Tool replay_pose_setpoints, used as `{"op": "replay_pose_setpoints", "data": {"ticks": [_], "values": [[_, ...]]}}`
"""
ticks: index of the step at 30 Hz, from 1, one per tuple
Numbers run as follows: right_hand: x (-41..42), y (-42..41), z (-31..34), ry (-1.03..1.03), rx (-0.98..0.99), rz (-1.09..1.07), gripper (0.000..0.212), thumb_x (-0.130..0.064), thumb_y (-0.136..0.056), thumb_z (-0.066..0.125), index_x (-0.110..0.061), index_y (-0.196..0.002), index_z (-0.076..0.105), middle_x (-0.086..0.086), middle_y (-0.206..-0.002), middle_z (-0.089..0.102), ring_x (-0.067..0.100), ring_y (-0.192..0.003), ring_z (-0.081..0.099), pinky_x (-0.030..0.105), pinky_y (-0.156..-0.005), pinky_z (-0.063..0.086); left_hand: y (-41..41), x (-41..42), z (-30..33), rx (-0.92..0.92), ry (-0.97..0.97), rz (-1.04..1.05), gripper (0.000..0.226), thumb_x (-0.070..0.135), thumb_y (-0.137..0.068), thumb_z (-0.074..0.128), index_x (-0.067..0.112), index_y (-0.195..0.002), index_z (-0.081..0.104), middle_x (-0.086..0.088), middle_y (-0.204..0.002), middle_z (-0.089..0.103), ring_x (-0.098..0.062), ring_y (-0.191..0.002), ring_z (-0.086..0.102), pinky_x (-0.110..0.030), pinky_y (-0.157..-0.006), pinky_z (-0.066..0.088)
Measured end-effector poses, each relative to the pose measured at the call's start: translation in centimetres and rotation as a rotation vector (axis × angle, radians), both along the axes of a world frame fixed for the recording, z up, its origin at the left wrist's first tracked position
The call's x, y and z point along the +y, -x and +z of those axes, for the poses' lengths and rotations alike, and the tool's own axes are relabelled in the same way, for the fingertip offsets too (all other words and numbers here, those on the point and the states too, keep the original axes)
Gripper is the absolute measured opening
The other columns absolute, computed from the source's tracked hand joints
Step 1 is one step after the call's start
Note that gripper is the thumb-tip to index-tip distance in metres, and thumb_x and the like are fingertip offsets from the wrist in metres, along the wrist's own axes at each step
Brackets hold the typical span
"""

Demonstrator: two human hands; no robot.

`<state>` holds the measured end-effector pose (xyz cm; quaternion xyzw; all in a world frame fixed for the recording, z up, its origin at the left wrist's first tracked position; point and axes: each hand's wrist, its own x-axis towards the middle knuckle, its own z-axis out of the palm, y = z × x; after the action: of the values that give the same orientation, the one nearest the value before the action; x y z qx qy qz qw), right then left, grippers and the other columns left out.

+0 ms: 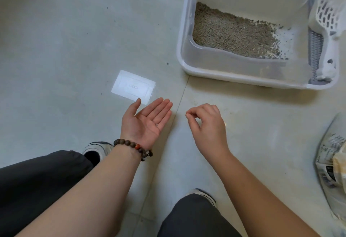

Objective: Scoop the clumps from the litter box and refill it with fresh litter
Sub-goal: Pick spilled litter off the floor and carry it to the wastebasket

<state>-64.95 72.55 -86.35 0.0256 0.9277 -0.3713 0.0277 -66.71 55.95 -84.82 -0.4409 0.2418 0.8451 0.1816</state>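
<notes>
A white litter box (189, 68) with a clear high wall stands on the floor at the upper right. Grey litter (232, 32) covers most of its bottom, thinning out to bare plastic at the right. A white slotted scoop (329, 23) lies on the grated step at the box's right end. A printed litter bag (331, 163) shows at the right edge. My left hand (148, 122) is held palm up, fingers apart, with a tiny speck on the palm. My right hand (206, 122) hovers beside it, thumb and forefinger pinched, nothing visible between them.
The floor is pale tile with a grout line running between my hands. A bright rectangular light patch (133, 86) lies just beyond my left hand. My knees and shoes fill the bottom of the view. Stray dark specks dot the floor.
</notes>
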Motion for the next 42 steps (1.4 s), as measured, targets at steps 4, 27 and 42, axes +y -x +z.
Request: {"op": "replay_pose_setpoints", "data": {"ticks": [4, 27, 42], "values": [[-1.9, 3.6, -1.3, -0.003, -0.036, -0.001, 0.008, -0.014, -0.088, 0.061, -0.013, -0.084, 0.069, -0.001, -0.083, 0.062, 0.016, -0.086, 0.050, 0.015, -0.068, 0.026, 1.8, -2.1, -0.3, 0.012, 0.005, 0.130, 0.050, 0.035, -0.094, 0.044, -0.007, -0.118, 0.057, -0.021, -0.114, 0.066, -0.032, -0.105, 0.066, -0.042, -0.098, 0.048], [-20.7, 10.5, -6.2, -0.057, -0.131, 0.522, 0.019, -0.025, -0.085, 0.064, -0.012, -0.100, 0.064, 0.002, -0.096, 0.059, 0.019, -0.098, 0.045, 0.020, -0.074, 0.029, 0.1, -17.8, -1.8, 0.018, 0.116, 0.678, 0.046, 0.032, -0.094, 0.042, -0.006, -0.115, 0.059, -0.020, -0.110, 0.068, -0.030, -0.102, 0.067, -0.040, -0.096, 0.049], [-22.6, 11.2, -5.8, -0.113, -0.119, 0.556, 0.012, -0.020, -0.090, 0.058, -0.010, -0.085, 0.063, 0.005, -0.092, 0.058, 0.024, -0.094, 0.047, 0.031, -0.079, 0.037, 0.5, -17.8, -2.0, 0.016, 0.065, 0.678, 0.048, 0.032, -0.094, 0.043, -0.006, -0.118, 0.057, -0.020, -0.112, 0.068, -0.031, -0.104, 0.066, -0.040, -0.097, 0.048]]}}
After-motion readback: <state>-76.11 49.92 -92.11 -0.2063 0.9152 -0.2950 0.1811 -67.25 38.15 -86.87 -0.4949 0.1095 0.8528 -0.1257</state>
